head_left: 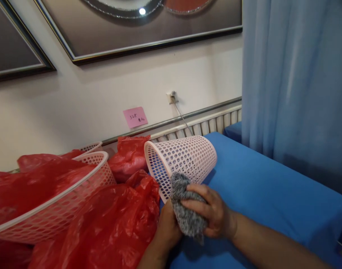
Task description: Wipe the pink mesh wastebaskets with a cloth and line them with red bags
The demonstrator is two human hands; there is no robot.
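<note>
On the blue cover [249,183]: Hand Placement and Legible Markings

Nearest, the right hand [215,211] grips a grey cloth [187,215], its fingers curled over the upper face. The left hand [168,226] sits just beside the cloth and partly behind it, close to the mouth of the pink basket [191,155]; its fingers are hidden, so whether it is closed on the rim cannot be told. The basket lies on its side on the blue cover, mouth to the left.

The step in hand is judged to be wiping. To do it well:
1. Steady the basket at its rim with the left hand; a round body may roll.
2. Spread the cloth flat under the fingers and follow the curve of the rim.
3. Press lightly over the perforated wall (fibres could catch in the holes).
4. Keep strokes clear of the red bag [111,220] at the left, since thin film may drag.

Farther left, a second basket [51,220] contains red plastic. Beyond, on the wall, a pink note [135,117] bears handwriting: "32" appears to open the upper line; the remaining marks are too small to read reliably. No brand is legible on the basket or cloth.
</note>
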